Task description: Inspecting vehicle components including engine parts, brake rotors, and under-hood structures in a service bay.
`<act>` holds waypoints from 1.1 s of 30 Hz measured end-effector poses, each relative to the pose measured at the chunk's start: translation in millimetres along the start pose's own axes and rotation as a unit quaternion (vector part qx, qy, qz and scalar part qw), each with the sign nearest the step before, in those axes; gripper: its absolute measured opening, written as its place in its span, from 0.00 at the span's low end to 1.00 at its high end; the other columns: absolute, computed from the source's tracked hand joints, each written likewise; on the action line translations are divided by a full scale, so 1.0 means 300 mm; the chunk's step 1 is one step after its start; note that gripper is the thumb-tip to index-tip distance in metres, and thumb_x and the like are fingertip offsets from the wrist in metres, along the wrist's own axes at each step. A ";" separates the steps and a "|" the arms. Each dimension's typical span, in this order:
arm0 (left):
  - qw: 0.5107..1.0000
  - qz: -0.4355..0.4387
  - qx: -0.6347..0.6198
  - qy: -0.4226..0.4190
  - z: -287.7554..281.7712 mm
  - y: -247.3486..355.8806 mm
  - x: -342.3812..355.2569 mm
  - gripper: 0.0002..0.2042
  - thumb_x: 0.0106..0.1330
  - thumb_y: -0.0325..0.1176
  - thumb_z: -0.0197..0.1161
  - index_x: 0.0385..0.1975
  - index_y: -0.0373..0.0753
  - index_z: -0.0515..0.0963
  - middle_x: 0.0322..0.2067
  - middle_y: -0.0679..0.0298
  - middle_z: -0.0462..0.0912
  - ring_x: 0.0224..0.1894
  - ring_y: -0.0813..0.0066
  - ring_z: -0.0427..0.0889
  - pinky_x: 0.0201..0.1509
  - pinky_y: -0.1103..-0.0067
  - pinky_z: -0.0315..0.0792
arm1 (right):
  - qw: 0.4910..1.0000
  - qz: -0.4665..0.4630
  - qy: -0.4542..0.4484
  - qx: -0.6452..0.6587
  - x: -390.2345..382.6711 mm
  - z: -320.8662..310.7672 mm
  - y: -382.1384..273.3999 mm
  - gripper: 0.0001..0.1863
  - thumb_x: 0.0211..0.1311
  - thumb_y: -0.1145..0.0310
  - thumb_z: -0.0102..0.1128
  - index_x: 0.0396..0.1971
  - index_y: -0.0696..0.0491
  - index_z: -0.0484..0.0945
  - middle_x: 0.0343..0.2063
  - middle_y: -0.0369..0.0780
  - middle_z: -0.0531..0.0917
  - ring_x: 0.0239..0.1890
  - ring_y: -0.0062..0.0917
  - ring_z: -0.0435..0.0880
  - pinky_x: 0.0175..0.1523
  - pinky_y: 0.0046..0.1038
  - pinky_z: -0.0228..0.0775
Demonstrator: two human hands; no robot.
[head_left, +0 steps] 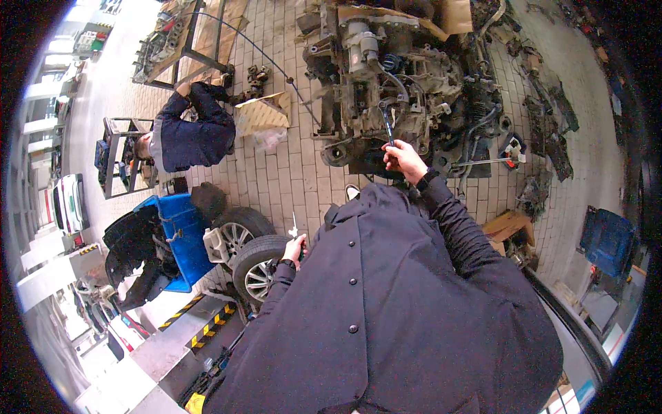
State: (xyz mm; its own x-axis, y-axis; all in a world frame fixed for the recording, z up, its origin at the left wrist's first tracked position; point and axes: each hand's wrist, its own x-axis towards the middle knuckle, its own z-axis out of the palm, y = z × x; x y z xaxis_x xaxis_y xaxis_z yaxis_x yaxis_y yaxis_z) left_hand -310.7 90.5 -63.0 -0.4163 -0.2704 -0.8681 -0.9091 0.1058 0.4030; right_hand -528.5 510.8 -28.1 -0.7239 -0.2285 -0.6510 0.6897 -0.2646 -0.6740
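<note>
My right hand is closed around the lower end of a ratchet, a slim tool with a dark handle and a shiny head. Its head reaches over the near side of a dirty engine on the floor ahead, among hoses and metal housings. Lower and to the left, beside the wheels, my left hand is closed on a thin pale metal tool that points away from me. Its grip is mostly hidden by the fingers, so its exact kind does not show.
Two wheels and a blue bin stand left. A co-worker crouches beyond them near a metal workbench. Cardboard lies on the brick floor. Dark car parts and a blue container are at right.
</note>
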 end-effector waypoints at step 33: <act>0.999 -0.003 -0.027 -0.019 0.000 -0.118 0.022 0.12 0.64 0.41 0.65 0.24 0.42 0.73 0.18 0.70 0.70 0.15 0.79 0.68 0.19 0.80 0.62 | 0.999 -0.011 0.022 0.024 0.006 -0.072 -0.031 0.11 0.69 0.66 0.53 0.45 0.57 0.75 0.27 0.37 0.80 0.24 0.21 0.80 0.32 0.25 0.76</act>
State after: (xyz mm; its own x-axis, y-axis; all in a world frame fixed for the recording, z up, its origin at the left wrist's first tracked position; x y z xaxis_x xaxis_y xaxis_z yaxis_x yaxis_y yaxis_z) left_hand -281.4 85.0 -83.1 -0.4115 -0.2344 -0.8808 -0.9100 0.0524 0.4112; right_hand -535.7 533.0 -30.4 -0.7370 -0.1811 -0.6512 0.6708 -0.3146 -0.6716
